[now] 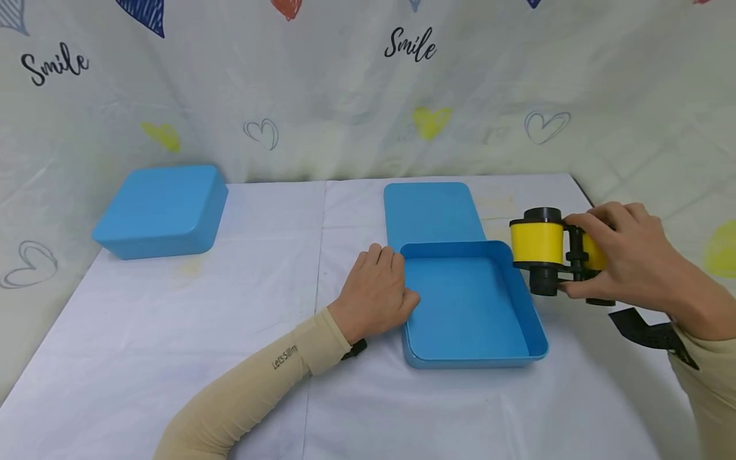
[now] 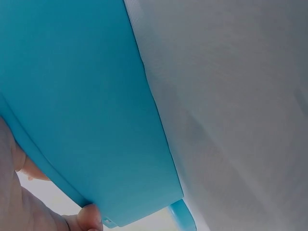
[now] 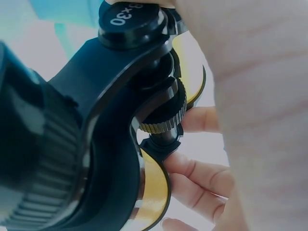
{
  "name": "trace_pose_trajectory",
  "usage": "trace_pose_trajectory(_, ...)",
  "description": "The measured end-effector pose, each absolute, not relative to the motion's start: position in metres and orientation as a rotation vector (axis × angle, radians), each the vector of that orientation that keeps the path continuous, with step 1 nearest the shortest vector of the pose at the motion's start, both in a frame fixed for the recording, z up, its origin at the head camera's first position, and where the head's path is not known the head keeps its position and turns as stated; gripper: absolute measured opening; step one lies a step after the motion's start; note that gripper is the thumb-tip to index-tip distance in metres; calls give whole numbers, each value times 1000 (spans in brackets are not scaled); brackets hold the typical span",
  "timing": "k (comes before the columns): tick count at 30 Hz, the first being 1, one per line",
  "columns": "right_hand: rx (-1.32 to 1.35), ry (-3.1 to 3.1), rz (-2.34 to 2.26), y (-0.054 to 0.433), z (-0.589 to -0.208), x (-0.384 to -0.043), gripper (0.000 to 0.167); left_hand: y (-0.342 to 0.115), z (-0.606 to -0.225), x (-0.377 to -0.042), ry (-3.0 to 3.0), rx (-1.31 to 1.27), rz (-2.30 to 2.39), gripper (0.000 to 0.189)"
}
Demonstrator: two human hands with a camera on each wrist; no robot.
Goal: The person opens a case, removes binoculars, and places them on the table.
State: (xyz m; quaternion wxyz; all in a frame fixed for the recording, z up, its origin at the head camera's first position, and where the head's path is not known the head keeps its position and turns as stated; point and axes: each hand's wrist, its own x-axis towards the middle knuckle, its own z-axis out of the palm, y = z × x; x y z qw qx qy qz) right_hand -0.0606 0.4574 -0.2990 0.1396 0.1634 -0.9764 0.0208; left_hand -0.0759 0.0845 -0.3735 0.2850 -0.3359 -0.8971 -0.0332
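My right hand [image 1: 638, 262] grips a pair of yellow and black binoculars [image 1: 537, 246] in the air at the right of the head view, thumb and fingers around their middle. In the right wrist view, the binoculars' ribbed eyepiece [image 3: 43, 168] and focus wheel [image 3: 163, 126] show close up. An open blue box [image 1: 468, 306] lies on the table, left of and below the binoculars. My left hand [image 1: 376, 291] holds that box by its left wall. The left wrist view shows the thumb [image 2: 89, 219] and a finger at the rim, along the box's outer side [image 2: 82, 110].
A flat blue lid [image 1: 434, 214] lies just behind the open box. At the back left stands a second blue box [image 1: 163, 211], closed. White cloth [image 1: 247, 306] covers the table, and a printed sheet [image 1: 345, 76] with hearts hangs behind it.
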Motion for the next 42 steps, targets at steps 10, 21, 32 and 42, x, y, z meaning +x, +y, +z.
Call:
trace_pose_trajectory(10,461,-2858,30,462,-298,-59,103,83,-371,-75,-2450,-916,-90,21)
trace_pose_trajectory(21,460,-2878,22,469,-303,-59,103,82,-372,-75,-2420,-923,-99,20)
trace_pose_trajectory(32,463,-2922,24,476,-311,-63,104,83,-373,-75,-2416,-923,-94,21)
trace_pose_trajectory(42,514,-2942,-8,479,-320,-68,105,83,-373,-76,-2446,-931,-111,20)
